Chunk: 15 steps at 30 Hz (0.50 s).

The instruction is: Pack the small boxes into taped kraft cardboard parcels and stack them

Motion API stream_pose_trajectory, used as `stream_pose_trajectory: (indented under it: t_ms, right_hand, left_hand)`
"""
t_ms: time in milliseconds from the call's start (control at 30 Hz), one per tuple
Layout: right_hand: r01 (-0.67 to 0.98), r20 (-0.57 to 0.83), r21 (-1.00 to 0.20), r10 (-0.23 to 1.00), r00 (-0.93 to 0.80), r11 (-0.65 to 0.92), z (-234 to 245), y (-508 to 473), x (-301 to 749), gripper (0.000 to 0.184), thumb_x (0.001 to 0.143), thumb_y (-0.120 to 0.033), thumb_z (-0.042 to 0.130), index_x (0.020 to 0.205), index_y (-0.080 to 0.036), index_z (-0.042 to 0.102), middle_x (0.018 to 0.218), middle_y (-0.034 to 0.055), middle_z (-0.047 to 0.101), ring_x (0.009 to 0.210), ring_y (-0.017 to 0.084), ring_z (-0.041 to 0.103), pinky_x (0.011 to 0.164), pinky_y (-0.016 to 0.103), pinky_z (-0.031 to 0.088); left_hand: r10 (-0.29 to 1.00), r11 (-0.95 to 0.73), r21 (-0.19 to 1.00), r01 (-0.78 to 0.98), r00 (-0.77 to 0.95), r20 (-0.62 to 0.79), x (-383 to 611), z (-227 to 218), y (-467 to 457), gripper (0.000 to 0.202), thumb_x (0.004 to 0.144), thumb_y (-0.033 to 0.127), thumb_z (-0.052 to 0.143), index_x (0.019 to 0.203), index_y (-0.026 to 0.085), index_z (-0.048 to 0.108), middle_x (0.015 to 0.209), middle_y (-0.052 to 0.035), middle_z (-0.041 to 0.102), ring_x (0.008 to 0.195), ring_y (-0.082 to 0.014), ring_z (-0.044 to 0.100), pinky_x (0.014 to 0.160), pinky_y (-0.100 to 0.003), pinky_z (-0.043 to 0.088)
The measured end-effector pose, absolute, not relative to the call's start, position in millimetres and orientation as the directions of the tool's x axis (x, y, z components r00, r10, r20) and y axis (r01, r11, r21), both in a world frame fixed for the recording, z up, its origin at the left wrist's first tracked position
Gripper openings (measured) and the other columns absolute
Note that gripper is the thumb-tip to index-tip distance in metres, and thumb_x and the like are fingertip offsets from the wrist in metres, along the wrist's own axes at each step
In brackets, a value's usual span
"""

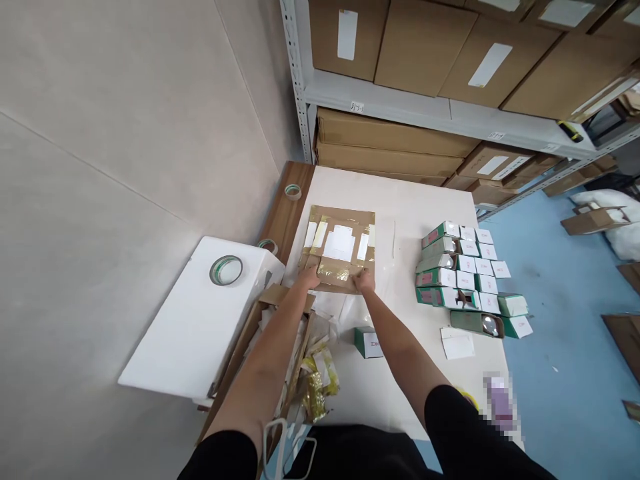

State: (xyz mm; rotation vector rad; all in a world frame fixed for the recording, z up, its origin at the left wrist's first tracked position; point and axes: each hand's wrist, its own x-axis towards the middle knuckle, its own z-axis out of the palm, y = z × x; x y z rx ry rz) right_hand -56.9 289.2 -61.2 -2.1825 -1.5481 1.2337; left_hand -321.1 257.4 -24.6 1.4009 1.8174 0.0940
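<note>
A flattened piece of brown cardboard (345, 277), with shiny tape strips and white paper patches, lies on the white table. It seems to rest on a larger brown cardboard sheet (345, 212), whose taped edges show around it. My left hand (309, 277) is closed on the near left corner of the cardboard. At the near right corner, my right hand (365, 281) grips it the same way, fingertips partly hidden. Between my forearms a small green and white box (369, 342) stands on the table, touched by neither hand.
Several green and white boxes (460, 265) stand in rows at the right. Left are a foam block (175, 320), tape rolls (226, 270) and an open carton (243, 347) of scraps. Crumpled tape (315, 393) lies beside it. Behind the table rises a shelf (390, 100) with cartons.
</note>
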Motion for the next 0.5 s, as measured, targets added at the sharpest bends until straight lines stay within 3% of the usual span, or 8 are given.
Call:
stream_pose_trajectory:
  t_ms: [100,200,333,500]
  right_hand:
    - [0.588,-0.545,-0.63,0.828,0.131,-0.507,-60.3,294.1,-61.3,0.025,0.071,-0.031,0.075,0.09,-0.02,0.062,0.089,0.0118,0.072,0.086,0.03,0.069,0.072,0.036,0.054]
    - [0.517,-0.522,-0.694,0.845,0.117,-0.5,-55.6,295.3,-59.8,0.017,0.071,-0.03,0.069,0.081,-0.022,0.058,0.079,0.0063,0.07,0.079,0.025,0.068,0.066,0.032,0.054]
    - [0.39,-0.492,-0.788,0.868,0.069,-0.477,-40.8,289.5,-50.6,0.021,0.071,-0.038,0.068,0.081,-0.023,0.056,0.076,0.0023,0.071,0.077,0.022,0.069,0.064,0.03,0.056]
    - [0.017,-0.487,-0.873,0.873,-0.02,-0.487,-9.1,276.4,-29.9,0.037,0.063,-0.046,0.08,0.081,-0.023,0.057,0.074,0.0028,0.073,0.073,0.023,0.07,0.068,0.034,0.058]
  left_hand:
    - [0.838,0.404,0.524,0.75,-0.074,-0.54,-324.7,-28.2,256.6,0.068,0.07,0.031,0.079,0.134,0.017,0.061,0.145,-0.0247,0.061,0.14,-0.0439,0.053,0.114,-0.053,0.041]
    - [0.843,0.426,0.54,0.726,-0.101,-0.529,-326.1,-29.4,256.8,0.071,0.07,0.034,0.08,0.135,0.015,0.06,0.146,-0.0282,0.059,0.139,-0.0446,0.053,0.112,-0.053,0.042]
    - [0.817,0.531,0.58,0.617,-0.191,-0.544,-324.4,-23.9,260.9,0.064,0.074,0.04,0.079,0.13,0.015,0.062,0.143,-0.0291,0.061,0.137,-0.0443,0.056,0.111,-0.052,0.044]
    - [0.806,0.566,0.594,0.571,-0.234,-0.544,-321.2,-4.8,268.4,0.047,0.082,0.047,0.072,0.116,0.014,0.069,0.13,-0.0277,0.069,0.131,-0.0439,0.061,0.106,-0.051,0.047]
